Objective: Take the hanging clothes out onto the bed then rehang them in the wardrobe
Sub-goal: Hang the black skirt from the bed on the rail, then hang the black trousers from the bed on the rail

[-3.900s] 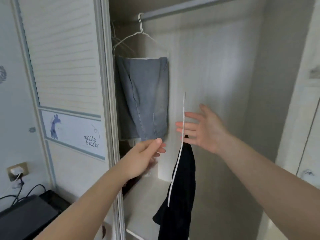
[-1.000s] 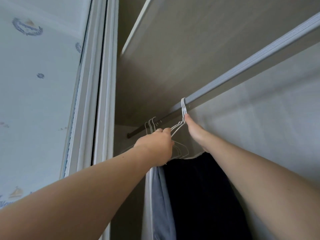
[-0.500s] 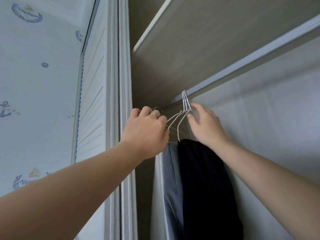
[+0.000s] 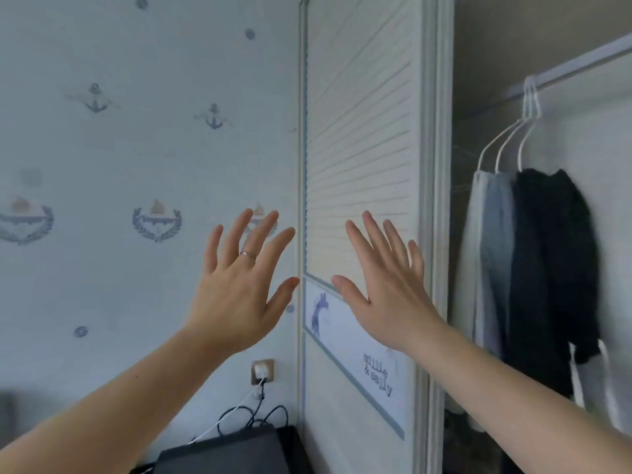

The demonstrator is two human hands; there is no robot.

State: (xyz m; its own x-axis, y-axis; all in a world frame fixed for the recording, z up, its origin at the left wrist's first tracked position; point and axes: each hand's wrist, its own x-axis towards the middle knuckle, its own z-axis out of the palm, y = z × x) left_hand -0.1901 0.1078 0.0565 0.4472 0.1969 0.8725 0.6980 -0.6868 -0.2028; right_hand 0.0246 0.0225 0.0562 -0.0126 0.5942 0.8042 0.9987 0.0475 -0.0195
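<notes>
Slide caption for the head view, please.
Open, empty left hand and right hand raised before the louvred wardrobe door; three white wire hangers carry clothes on the rail.

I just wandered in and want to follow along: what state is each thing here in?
left hand, open, holding nothing.
right hand, open, holding nothing.
white hangers, hooked on the rail.
black garment, hanging from a hanger.
blue garment, hanging beside it.
wardrobe door, slid open.
charger, plugged in.

Let go of thin white wire hangers at two o'clock, pulled back, splayed bare left hand, bare right hand.
</notes>
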